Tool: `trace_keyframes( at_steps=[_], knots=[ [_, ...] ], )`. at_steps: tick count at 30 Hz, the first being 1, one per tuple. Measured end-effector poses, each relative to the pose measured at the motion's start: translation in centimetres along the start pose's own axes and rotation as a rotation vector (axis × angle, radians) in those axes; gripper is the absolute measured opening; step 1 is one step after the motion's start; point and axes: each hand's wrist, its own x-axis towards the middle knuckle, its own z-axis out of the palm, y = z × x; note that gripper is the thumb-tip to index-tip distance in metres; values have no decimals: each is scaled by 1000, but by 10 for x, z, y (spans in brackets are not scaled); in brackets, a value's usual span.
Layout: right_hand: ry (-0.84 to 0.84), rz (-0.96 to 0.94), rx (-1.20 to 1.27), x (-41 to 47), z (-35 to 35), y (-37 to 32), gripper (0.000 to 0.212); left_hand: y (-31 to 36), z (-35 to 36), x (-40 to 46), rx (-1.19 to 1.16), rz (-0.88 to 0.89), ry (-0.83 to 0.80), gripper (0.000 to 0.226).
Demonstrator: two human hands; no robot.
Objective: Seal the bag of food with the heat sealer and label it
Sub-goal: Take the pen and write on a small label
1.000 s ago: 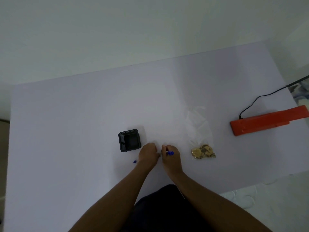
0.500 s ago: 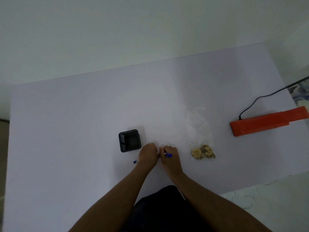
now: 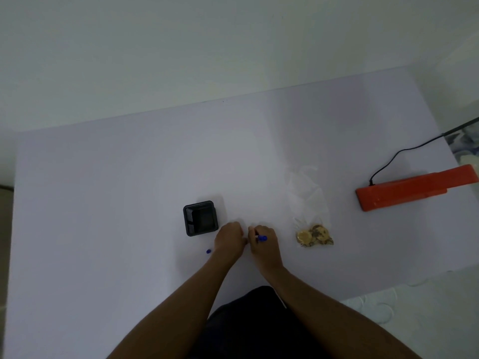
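Gripping a blue pen, the right hand curls its fingers around the barrel, the blue end sticking out to the right above the knuckles. Just beside it, the left hand rests knuckles-up on the pale tabletop, fingers curled under; what, if anything, its grip holds cannot be told from the head view. The two hands nearly meet at the fingertips, and any label between them is too pale to make out against the surface.

To the right of the hands lies the clear bag, flat on the tabletop, with its food, round golden and brown-speckled pieces, bunched at the near end. The far end of the bag is crumpled and empty. Neither hand touches it.

Well apart, near the right edge of the tabletop, sits the orange heat sealer, long and narrow, lying slantwise with its arm down. A black cord runs from its left end up and off to the right.

Just left of the left hand stands a small black square tray. A small blue cap lies on the tabletop near the left wrist. Both bare forearms reach in from the bottom of the frame, over dark clothing.
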Motion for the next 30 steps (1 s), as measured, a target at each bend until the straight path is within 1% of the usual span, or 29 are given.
trace_keyframes(
  at_steps=[2, 7, 12, 17, 20, 22, 23, 25, 27, 30],
  knots=[
    [10, 48, 20, 1, 0, 0, 34, 0, 0, 0, -1, 5, -4, 18],
    [3, 98, 62, 2, -2, 0, 39, -2, 1, 1, -1, 19, 0, 18],
    [10, 107, 35, 2, -3, -1, 40, -2, 1, 0, 4, 29, 3, 19],
    [47, 79, 19, 0, -9, -3, 45, -2, 1, 0, 15, 33, 0, 19],
    [-9, 74, 23, -2, -5, -1, 38, 0, 0, 0, 8, 22, 1, 19],
    [-83, 46, 5, -2, -5, -5, 31, 0, 0, -1, 8, 17, 9, 17],
    [-89, 3, -15, -3, -6, -7, 28, 0, -1, -1, 9, 17, 13, 17],
    [-85, -66, -32, -5, -7, -6, 28, 0, -1, 0, 1, 13, 9, 17],
    [-69, -1, 10, -3, -9, -6, 29, 1, -1, -1, -10, 9, -2, 19],
    [-30, -49, -31, -4, -7, -5, 34, 0, -1, -1, -13, 9, -5, 21]
  ],
)
